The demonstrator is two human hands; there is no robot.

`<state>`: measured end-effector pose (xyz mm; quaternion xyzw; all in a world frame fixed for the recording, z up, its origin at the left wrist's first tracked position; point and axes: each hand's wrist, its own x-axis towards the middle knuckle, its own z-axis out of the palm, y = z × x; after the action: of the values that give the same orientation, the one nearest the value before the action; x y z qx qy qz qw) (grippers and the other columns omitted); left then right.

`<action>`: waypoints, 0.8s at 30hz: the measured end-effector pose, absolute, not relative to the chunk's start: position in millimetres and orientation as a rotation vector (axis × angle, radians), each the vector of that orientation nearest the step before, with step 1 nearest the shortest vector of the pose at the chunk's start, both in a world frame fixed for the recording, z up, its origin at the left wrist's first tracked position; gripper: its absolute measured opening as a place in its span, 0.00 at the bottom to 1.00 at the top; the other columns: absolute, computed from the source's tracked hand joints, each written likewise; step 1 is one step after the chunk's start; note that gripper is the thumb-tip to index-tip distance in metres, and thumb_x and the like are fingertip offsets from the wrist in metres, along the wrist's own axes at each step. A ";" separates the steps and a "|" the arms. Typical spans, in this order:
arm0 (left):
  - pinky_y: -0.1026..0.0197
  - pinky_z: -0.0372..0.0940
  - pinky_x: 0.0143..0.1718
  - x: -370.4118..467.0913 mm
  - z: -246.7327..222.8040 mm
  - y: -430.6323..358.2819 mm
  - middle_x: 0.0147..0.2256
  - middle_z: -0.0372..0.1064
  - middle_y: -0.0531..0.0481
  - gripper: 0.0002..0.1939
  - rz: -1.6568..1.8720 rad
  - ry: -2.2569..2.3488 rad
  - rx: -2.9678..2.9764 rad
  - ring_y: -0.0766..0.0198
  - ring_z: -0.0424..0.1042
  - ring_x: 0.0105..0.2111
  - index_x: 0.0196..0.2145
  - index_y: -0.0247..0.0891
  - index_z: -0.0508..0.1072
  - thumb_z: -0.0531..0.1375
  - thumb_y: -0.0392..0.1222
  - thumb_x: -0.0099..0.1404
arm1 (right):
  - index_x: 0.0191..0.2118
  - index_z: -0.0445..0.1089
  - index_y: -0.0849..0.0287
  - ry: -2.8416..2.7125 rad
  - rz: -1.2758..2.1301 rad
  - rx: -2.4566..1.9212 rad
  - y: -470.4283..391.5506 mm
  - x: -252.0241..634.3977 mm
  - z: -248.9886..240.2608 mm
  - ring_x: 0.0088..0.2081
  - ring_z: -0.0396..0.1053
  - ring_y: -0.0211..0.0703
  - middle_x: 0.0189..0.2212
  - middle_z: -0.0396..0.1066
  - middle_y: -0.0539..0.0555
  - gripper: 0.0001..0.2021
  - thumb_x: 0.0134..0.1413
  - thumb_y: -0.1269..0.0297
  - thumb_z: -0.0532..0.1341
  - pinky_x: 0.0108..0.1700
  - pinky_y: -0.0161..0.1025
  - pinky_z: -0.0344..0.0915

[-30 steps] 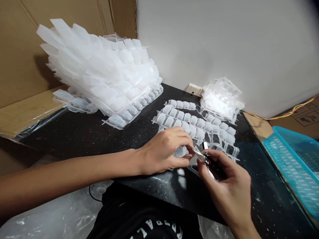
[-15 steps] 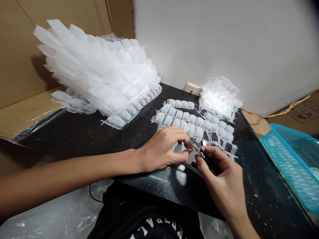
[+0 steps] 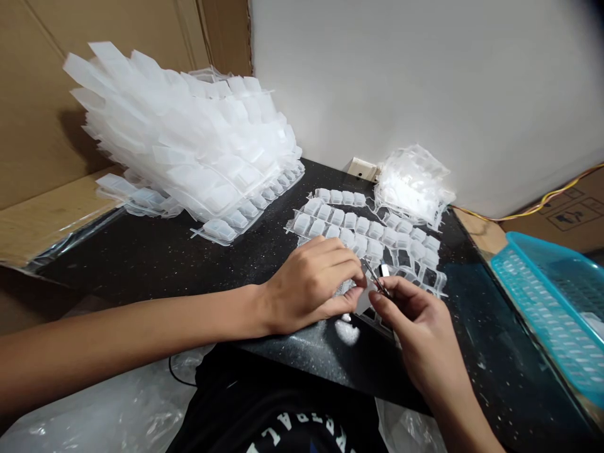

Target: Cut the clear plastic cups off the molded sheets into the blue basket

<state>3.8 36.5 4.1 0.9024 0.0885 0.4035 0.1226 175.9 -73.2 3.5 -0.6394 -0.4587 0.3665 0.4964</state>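
Observation:
My left hand point(image 3: 314, 283) is bent over the sheet of caps near the table's front, its thumb and forefinger pinching a translucent white piece point(image 3: 364, 301). In my right hand point(image 3: 418, 321) is a small dark tool with a thin metal blade point(image 3: 376, 277); its exact kind I cannot make out. The blade's tip comes close to my left fingertips. Just beyond both hands lies a moulded translucent sheet with rows of caps point(image 3: 361, 226); its right part has open frames. A small white bit point(image 3: 346, 318) rests below my left fingertips.
A tall heap of similar white sheets point(image 3: 202, 145) stands on the black speckled table point(image 3: 141, 258) at the left. Scrap-like clear frames point(image 3: 413, 182) are piled by the wall near a socket point(image 3: 362, 168). A blue plastic basket point(image 3: 533, 308) sits at the right edge.
The tool in my right hand has turned, its blade now pointing more steeply up and away. The white piece between my hands shows more. The view has shifted slightly.

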 end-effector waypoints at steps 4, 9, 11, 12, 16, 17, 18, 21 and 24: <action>0.57 0.60 0.39 3.8 2.7 35.0 0.35 0.75 0.48 0.05 1.253 0.286 2.732 0.62 0.70 0.36 0.34 0.32 0.73 0.59 0.34 0.69 | 0.33 0.74 0.58 -1.128 0.833 -1.582 -71.8 172.5 6.8 0.33 0.67 0.40 0.30 0.72 0.50 0.11 0.53 0.56 0.68 0.36 0.34 0.64; 0.60 0.62 0.42 6.3 3.4 36.9 0.33 0.75 0.52 0.01 1.064 0.456 2.390 0.64 0.70 0.36 0.32 0.34 0.75 0.64 0.32 0.61 | 0.33 0.74 0.58 -1.122 0.753 -1.597 -70.6 171.5 7.3 0.33 0.68 0.40 0.30 0.73 0.50 0.08 0.52 0.58 0.68 0.36 0.35 0.63; 0.63 0.64 0.39 7.3 5.5 37.7 0.32 0.75 0.54 0.02 0.961 0.515 2.182 0.66 0.69 0.34 0.31 0.35 0.77 0.65 0.31 0.59 | 0.37 0.74 0.57 -1.120 0.796 -1.578 -70.6 172.4 6.3 0.36 0.69 0.42 0.33 0.74 0.51 0.11 0.52 0.56 0.69 0.39 0.36 0.64; 0.64 0.64 0.38 7.7 6.7 38.0 0.32 0.75 0.54 0.02 0.916 0.535 2.102 0.67 0.69 0.33 0.31 0.35 0.77 0.65 0.31 0.58 | 0.39 0.74 0.57 -1.114 0.833 -1.566 -70.7 172.8 5.8 0.38 0.69 0.43 0.35 0.74 0.52 0.13 0.53 0.54 0.69 0.40 0.37 0.64; 0.66 0.63 0.36 7.8 10.6 37.5 0.31 0.75 0.55 0.01 0.852 0.573 1.946 0.69 0.69 0.32 0.31 0.35 0.78 0.65 0.33 0.58 | 0.41 0.71 0.56 -1.102 0.914 -1.541 -70.6 171.2 4.2 0.36 0.65 0.41 0.33 0.69 0.49 0.19 0.53 0.47 0.69 0.37 0.36 0.61; 0.66 0.63 0.36 7.7 11.1 37.1 0.31 0.75 0.54 0.01 0.852 0.576 1.928 0.69 0.69 0.32 0.30 0.35 0.79 0.65 0.34 0.58 | 0.39 0.70 0.56 -1.116 0.906 -1.544 -70.6 169.9 4.0 0.35 0.63 0.40 0.32 0.67 0.49 0.19 0.53 0.47 0.69 0.37 0.36 0.60; 0.66 0.63 0.36 7.5 11.5 36.8 0.31 0.75 0.54 0.01 0.845 0.582 1.907 0.69 0.69 0.32 0.30 0.35 0.79 0.65 0.34 0.58 | 0.38 0.68 0.56 -1.136 0.894 -1.552 -70.6 168.5 3.8 0.35 0.62 0.40 0.32 0.66 0.48 0.19 0.53 0.47 0.69 0.36 0.36 0.59; 0.66 0.62 0.31 7.2 12.7 36.5 0.28 0.75 0.54 0.03 0.773 0.616 1.814 0.69 0.67 0.29 0.30 0.35 0.79 0.66 0.37 0.58 | 0.34 0.64 0.56 -1.171 0.867 -1.554 -70.9 165.3 3.1 0.33 0.59 0.38 0.30 0.62 0.47 0.18 0.57 0.47 0.67 0.35 0.36 0.57; 0.66 0.59 0.27 6.8 14.8 37.2 0.26 0.74 0.53 0.06 0.684 0.630 1.728 0.69 0.65 0.25 0.31 0.34 0.80 0.66 0.40 0.57 | 0.36 0.64 0.55 -1.157 0.853 -1.507 -71.7 165.2 1.7 0.34 0.57 0.38 0.31 0.60 0.47 0.16 0.60 0.50 0.65 0.37 0.35 0.57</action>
<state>6.8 37.2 14.8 0.7318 0.2670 0.2896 0.5562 165.2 -71.7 1.7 -0.6244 -0.4795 0.3535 0.5052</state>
